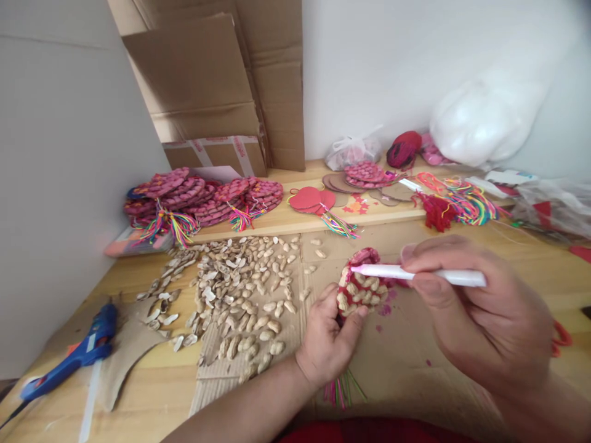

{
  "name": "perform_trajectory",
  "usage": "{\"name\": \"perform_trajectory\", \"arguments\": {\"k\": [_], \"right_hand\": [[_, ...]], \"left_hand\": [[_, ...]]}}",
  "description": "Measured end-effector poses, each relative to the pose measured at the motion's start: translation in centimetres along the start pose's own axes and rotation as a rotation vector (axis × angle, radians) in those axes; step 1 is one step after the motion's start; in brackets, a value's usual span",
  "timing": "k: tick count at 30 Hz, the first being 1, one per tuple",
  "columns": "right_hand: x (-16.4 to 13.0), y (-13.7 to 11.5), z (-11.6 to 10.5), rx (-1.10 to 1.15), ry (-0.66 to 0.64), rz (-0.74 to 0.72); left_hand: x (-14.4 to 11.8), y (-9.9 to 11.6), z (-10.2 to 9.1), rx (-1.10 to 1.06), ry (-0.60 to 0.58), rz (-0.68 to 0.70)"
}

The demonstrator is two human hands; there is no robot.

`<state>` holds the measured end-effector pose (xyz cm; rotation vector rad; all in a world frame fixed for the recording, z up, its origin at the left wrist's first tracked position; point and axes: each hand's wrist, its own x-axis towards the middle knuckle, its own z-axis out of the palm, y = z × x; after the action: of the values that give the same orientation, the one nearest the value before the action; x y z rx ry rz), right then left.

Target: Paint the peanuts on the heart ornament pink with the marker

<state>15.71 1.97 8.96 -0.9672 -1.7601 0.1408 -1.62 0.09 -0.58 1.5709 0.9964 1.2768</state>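
My left hand point(330, 338) grips the lower left edge of a round red disc covered with peanut shells point(364, 289). Some shells along its top rim are coloured pink; the others are plain tan. Between the thumb and fingers of my right hand point(480, 307) is a white marker pen point(457, 278). Its pink tip meets or nearly meets a shell at the disc's upper left. Below my left hand hang pink and green tassel strands point(344, 391). Pink stains mark the cardboard sheet point(388, 357) under the disc.
Loose peanut shells point(244, 295) spread across the left of the cardboard. A blue glue gun point(78, 354) lies farther left. Along the back shelf are stacked pink shell discs point(175, 191), red discs point(307, 199), colourful tassels point(475, 200), yarn point(404, 149) and a white bag point(484, 123).
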Motion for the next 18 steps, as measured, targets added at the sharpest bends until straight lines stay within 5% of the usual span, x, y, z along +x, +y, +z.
{"name": "perform_trajectory", "arguments": {"k": [18], "right_hand": [[0.14, 0.18, -0.2, 0.018, -0.028, 0.003]], "left_hand": [[-0.03, -0.15, -0.04, -0.017, -0.002, 0.004]]}}
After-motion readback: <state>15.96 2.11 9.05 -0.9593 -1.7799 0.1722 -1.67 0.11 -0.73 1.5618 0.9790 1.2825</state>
